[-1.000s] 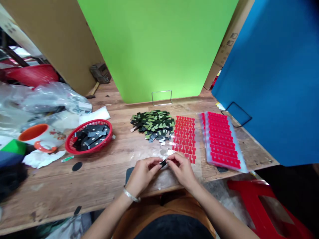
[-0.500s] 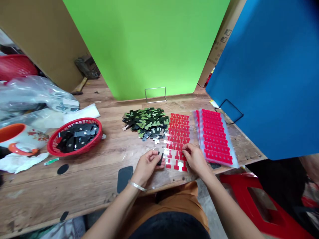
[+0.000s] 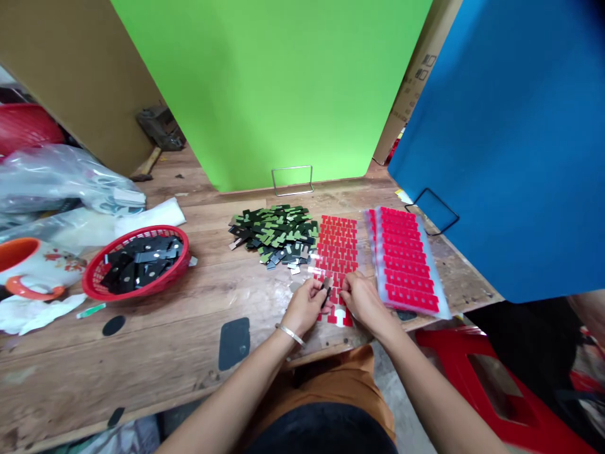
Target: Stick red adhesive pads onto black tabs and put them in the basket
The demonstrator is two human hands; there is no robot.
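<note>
My left hand (image 3: 304,309) pinches a small flat dark plate (image 3: 326,291) with a pale end, over the lower part of a clear sheet of red T-shaped stickers (image 3: 338,243). At the right edge of that same sheet, my right hand (image 3: 365,300) has its thumb and fingers pressed together. Whatever is between those fingertips is hidden. Near the sheet's bottom, one spot shows white among the red shapes. A heap of dark and greenish flat plates (image 3: 276,230) lies just beyond and left of the sheet.
More red sticker sheets (image 3: 407,257) are stacked at the right. A red basket (image 3: 89,284) of dark plates stands left, beside an orange-rimmed mug (image 3: 35,268). Green (image 3: 274,94) and blue (image 3: 501,157) panels rise behind the wooden table (image 3: 189,340). A red stool (image 3: 477,378) is below right.
My left hand has moved right and slightly up with the dark plate, coming over the sticker sheet and close to my right hand. My right hand has shifted slightly left.
</note>
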